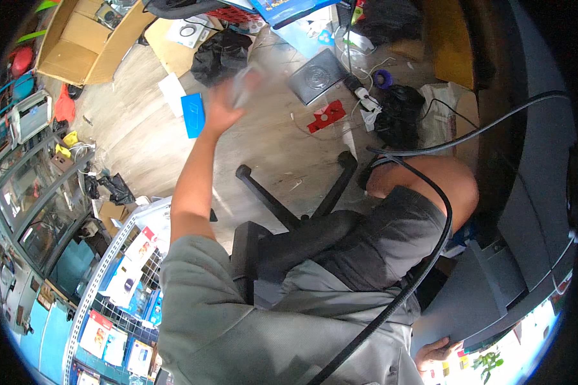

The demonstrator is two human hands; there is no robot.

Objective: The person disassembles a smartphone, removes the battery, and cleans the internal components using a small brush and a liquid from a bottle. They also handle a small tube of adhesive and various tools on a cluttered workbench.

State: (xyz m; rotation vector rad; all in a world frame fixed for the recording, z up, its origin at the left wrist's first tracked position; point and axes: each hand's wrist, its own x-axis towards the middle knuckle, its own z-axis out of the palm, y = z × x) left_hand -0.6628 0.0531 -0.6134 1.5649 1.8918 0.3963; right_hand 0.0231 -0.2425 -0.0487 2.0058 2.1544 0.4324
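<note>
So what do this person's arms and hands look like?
Both hands are bare, ungloved. Above the left hand the forearm is uncovered up to a loose grey-green fabric short sleeve. The right hand alone shows of its arm. No watch or ring visible.

An open cardboard box (pixel 77 38) sits on the wooden floor (pixel 141 135) near a black plastic bag (pixel 219 54), a blue card (pixel 193 114), a red scrap (pixel 326 115) and a wire rack (pixel 119 289).

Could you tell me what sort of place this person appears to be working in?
Probably a small electronics shop or repair room: a wire rack of boxed goods, glass display cases, an open cardboard box, and cables strewn on the wooden floor.
</note>
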